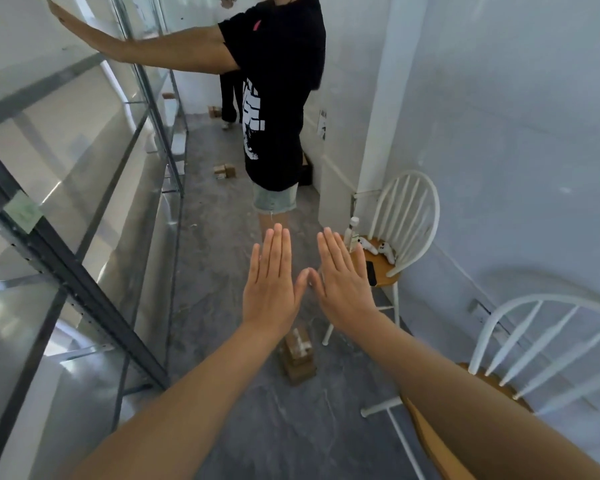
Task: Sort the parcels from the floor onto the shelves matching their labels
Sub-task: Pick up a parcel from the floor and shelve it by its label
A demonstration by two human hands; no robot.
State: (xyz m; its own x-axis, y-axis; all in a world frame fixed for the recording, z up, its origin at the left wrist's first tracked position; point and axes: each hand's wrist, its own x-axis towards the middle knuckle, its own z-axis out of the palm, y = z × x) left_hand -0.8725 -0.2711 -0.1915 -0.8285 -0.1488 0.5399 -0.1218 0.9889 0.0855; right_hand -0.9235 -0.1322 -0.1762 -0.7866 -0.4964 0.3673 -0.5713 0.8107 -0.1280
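Parcels waiting on the grey floor [257, 427]: nearest cardboard parcels [297, 355] lying stacked just below and beyond the wrists, a small taped brown box atop a larger one, pale tape and what looks like a label showing on the upper face, print too small for reading. More small brown boxes [224, 171] sitting farther down the aisle beside the shelving, another pair [214, 111] farther still. Left hand [270, 282] and right hand [343, 282] hovering flat and open, palms down, fingers straight and held together, thumb tips nearly touching, holding nothing. Metal shelving [84, 209] running along the left side, shelves appearing mostly bare from here; green tag [23, 213] stuck on the near upright, text unreadable. Judging the boxes small, stiff-sided and probably light; weight not showing. Taped top likely slick, bare cardboard sides offering better friction, so gripping across opposite side walls looking wiser than pinching the tape. Lifting the top box alone first looking safest, since stack sitting slightly askew. Another person [278, 98] standing ahead in the aisle, arm reaching toward an upper shelf, narrowing the passage. White spindle-back chairs [406, 216] crowding the right side.
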